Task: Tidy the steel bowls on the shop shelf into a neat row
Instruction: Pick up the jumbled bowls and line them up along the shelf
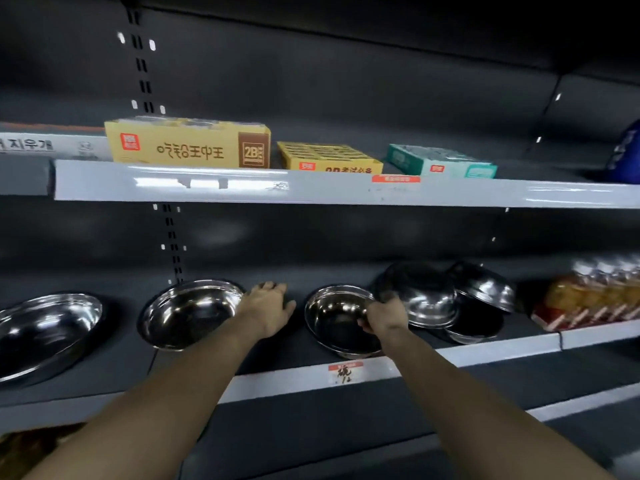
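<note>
- Gripping the right rim of the middle steel bowl [337, 318] was my right hand [384, 315], fingers curled over the edge; the bowl sat tilted at lower centre of the frame, near the shelf [485, 348] front.
- Just right of that hand lay the untidy pile of bowls [446, 299], overlapping and tipped, so my right hand was the nearer one to them.
- Left of the held bowl, my left hand [272, 306] rested spread and flat on the shelf, in the gap beside the next bowl [190, 311].
- At far lower left stood another bowl [45, 327], well apart.
- I judged the held bowl needed sliding leftward into that gap.
</note>
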### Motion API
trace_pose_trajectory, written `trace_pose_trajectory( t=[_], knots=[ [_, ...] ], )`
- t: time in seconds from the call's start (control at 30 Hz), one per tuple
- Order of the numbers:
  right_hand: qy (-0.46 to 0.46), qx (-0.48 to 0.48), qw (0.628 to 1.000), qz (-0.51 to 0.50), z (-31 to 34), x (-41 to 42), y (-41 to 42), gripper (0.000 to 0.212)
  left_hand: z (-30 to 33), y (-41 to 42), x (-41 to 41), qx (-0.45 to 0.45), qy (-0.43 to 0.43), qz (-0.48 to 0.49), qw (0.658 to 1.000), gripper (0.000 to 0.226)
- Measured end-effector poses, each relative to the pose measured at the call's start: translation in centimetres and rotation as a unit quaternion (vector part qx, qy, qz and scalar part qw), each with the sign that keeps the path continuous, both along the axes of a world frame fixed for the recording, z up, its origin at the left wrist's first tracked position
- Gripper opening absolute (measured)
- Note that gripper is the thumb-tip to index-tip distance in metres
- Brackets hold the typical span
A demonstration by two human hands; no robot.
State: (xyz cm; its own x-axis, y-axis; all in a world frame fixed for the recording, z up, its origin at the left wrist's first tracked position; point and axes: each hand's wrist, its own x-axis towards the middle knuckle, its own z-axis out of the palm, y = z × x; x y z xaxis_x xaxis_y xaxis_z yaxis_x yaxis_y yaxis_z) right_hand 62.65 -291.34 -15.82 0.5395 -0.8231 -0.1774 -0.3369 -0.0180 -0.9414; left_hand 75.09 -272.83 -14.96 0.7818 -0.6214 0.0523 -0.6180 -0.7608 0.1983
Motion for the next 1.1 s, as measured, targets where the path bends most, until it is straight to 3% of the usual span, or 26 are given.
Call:
trace_pose_trajectory(
  t=[0.37,0.5,0.63,0.83,1.1],
  knots=[
    [-0.012,-0.048,0.992,-0.119,-0.1,-5.9,-7.5,0.039,0.0,-10.0,-4.2,-0.023,0.02,-0.089,0.996,0.052],
    [0.023,-0.068,0.985,-0.158,-0.2,-7.2,-10.2,0.049,-0.5,-13.6,-5.7,-0.032,0.035,-0.099,0.994,0.057],
    [0.01,-0.038,0.992,-0.119,-0.8,-7.8,-12.9,0.052,-1.1,-17.1,-6.9,-0.061,0.085,-0.093,0.99,0.061],
    [-0.027,0.032,0.996,-0.074,-1.1,-7.7,-15.2,0.035,-1.7,-21.1,-7.3,-0.126,0.162,-0.03,0.978,0.068],
    [-0.019,-0.015,0.998,-0.051,-2.3,-6.4,-15.4,0.045,-2.4,-22.8,-7.7,-0.196,0.237,0.001,0.952,0.075]
  ],
)
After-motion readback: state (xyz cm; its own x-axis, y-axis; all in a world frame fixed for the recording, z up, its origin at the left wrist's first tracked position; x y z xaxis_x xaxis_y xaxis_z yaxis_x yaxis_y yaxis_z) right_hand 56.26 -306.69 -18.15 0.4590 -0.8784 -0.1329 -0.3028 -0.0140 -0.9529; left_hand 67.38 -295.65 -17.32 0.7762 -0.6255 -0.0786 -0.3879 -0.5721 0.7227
